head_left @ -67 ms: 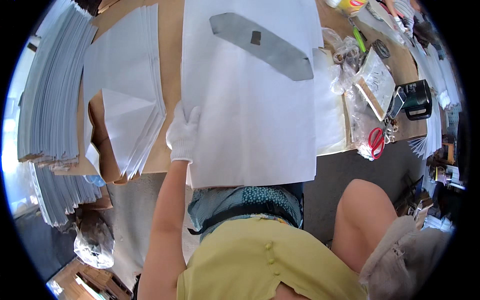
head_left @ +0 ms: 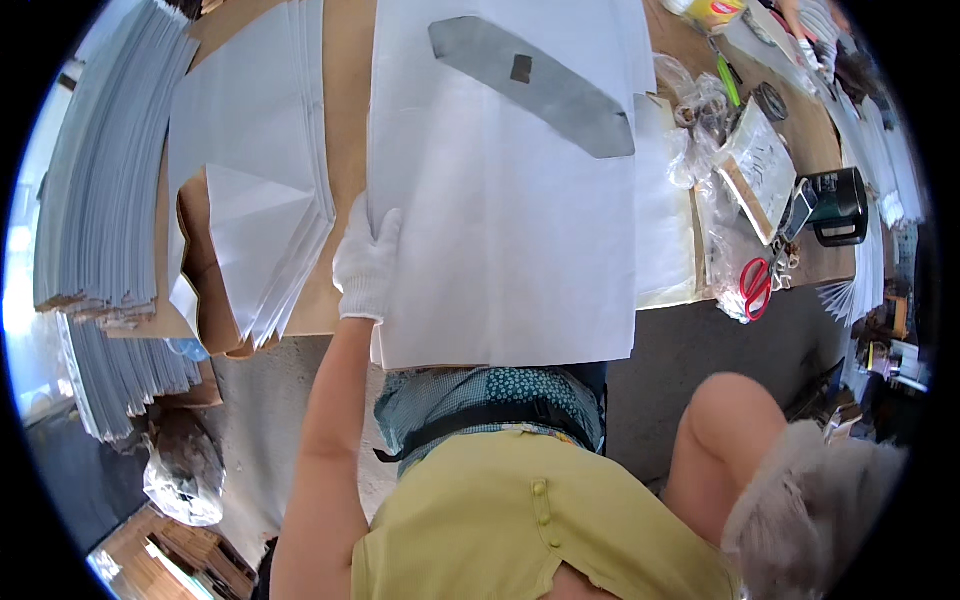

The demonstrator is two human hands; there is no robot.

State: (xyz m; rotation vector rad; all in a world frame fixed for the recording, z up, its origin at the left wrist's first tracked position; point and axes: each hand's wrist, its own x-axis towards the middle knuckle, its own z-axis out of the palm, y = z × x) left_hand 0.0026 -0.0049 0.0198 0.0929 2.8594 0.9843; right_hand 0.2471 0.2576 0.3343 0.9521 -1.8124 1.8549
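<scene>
A stack of large white paper sheets (head_left: 510,260) lies in front of me, its near edge hanging over the table's front. On it rests a long flat grey piece (head_left: 570,105) with pointed ends and a small dark square. My left hand (head_left: 367,250), in a white knitted glove, lies at the stack's left edge. Its thumb is on the paper, the other fingers stretched along the side. My right hand (head_left: 805,510) is raised at the lower right, close to the camera and blurred. That arm is bent; only the whitish glove shows, its fingers not distinguishable.
Folded white paper bags with brown insides (head_left: 255,215) lie at left, beside a tall pile of folded sheets (head_left: 105,165). At right are red-handled scissors (head_left: 755,290), a dark mug (head_left: 838,205), a white block (head_left: 757,170), clear plastic and a green-handled tool (head_left: 727,80). Another person's hand shows far right.
The view has shifted slightly, and things on the table sit a little higher. My right arm and glove have moved slightly at the lower right. My left hand stays at the stack's edge.
</scene>
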